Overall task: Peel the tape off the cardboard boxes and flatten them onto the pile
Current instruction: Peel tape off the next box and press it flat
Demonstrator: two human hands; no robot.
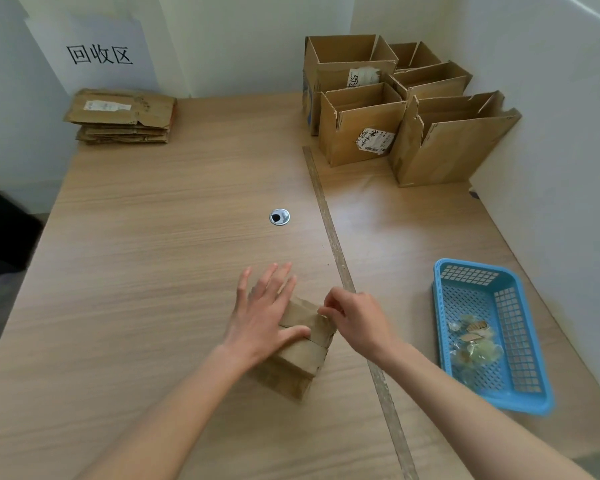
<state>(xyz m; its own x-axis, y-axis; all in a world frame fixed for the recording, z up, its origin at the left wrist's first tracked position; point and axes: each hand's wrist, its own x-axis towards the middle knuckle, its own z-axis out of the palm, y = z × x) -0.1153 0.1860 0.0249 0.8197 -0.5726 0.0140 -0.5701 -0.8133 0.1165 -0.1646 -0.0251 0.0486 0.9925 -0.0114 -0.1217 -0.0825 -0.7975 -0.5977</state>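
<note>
A small brown cardboard box (297, 358) lies near the table's front middle. My left hand (262, 313) rests flat on its top with fingers spread, thumb across the box. My right hand (352, 318) pinches at the box's upper right edge, where a bit of tape seems caught between thumb and fingers; the tape itself is too small to make out. A pile of flattened cardboard (122, 116) sits at the far left corner. Several open upright boxes (395, 109) stand at the far right.
A blue plastic basket (513, 386) holding crumpled tape scraps sits at the right. A seam strip (329, 230) runs down the table, and a metal cable grommet (279, 216) is in the middle. A paper sign hangs on the wall behind the pile.
</note>
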